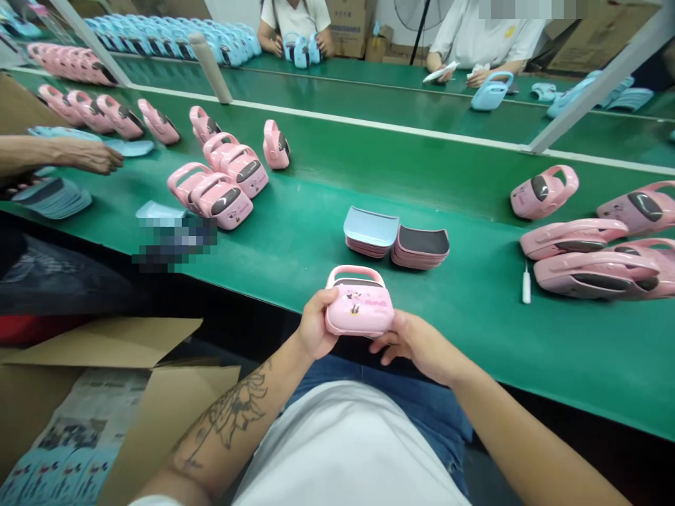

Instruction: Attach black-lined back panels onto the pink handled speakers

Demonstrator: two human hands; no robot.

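I hold a pink handled case (360, 309) at the table's front edge, its printed cartoon face towards me and its loop handle up. My left hand (318, 327) grips its left side, thumb on the front. My right hand (408, 341) is at its lower right corner, thumb side against the case and the other fingers curled beneath. Just beyond lie a stack of curved panels with a light blue one on top (370, 228) and a stack of pink-edged panels with a dark top (420, 246). The case's back and underside are hidden.
Pink cases stand in a group on the left (226, 200) and on the right (601, 267). A small white-handled screwdriver (526, 287) lies right. Another person's hand (87, 154) reaches in at left over blue panels. An open cardboard box (174, 422) is lower left. Two people sit across.
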